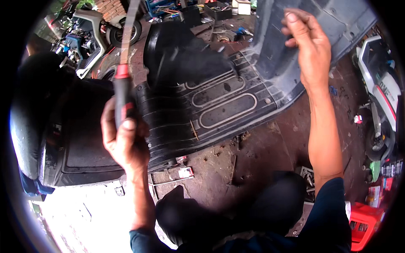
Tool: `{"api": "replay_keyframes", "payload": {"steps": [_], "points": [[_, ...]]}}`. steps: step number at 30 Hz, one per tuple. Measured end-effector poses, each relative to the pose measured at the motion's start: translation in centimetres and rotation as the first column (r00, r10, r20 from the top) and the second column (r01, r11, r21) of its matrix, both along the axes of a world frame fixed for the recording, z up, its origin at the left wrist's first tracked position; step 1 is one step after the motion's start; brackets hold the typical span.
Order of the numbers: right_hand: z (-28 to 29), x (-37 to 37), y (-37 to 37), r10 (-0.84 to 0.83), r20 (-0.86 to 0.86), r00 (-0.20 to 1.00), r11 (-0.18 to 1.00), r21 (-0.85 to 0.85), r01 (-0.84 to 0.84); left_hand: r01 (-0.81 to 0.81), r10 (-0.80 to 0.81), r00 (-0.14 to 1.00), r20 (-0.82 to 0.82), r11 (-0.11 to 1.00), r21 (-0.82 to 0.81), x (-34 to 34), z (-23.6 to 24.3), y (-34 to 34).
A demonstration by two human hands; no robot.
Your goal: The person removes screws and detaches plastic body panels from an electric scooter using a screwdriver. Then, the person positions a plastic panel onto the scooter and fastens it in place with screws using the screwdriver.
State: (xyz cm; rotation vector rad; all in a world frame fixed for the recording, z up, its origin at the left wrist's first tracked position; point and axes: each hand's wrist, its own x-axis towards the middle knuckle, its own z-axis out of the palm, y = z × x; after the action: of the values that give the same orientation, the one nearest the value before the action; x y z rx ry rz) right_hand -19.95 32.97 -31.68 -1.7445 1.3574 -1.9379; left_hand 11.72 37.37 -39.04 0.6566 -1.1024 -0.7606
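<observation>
My left hand (pixel 124 135) grips a tool with a red and dark grey handle (pixel 123 95) and a long, blurred metal shank (pixel 125 46), held upright over a black scooter body. My right hand (pixel 312 50) is raised beside the tall grey front panel (pixel 270 59), fingers curled toward the thumb; whatever is between them, if anything, is too small to make out. Below and between my hands lies the ribbed black floorboard (pixel 228 109), with oval grooves and a dark section (pixel 181 55) behind it. The scooter seat (pixel 25 126) is at the left.
Parked scooters stand at the back left (pixel 88 38) and far right (pixel 379 92). Boxes and loose parts (pixel 215 12) clutter the back. Metal rods and small parts (pixel 234 168) lie on the brown floor under the floorboard. A red plastic stool (pixel 365 219) is at the lower right.
</observation>
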Motion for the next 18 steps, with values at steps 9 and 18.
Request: {"api": "replay_keyframes", "payload": {"steps": [9,18], "points": [[-3.1,9.5,-10.0,0.688,-0.364,0.627,0.724,0.407,-0.557,0.068,-0.066,0.995,-0.073,0.997,0.024,1.9,-0.2,-1.9],[-11.8,13.8,-14.4,0.563,-0.657,0.502,0.801,0.582,-0.136,-0.27,0.206,0.905,0.372,0.955,0.126,2.6,-0.6,-1.2]]}}
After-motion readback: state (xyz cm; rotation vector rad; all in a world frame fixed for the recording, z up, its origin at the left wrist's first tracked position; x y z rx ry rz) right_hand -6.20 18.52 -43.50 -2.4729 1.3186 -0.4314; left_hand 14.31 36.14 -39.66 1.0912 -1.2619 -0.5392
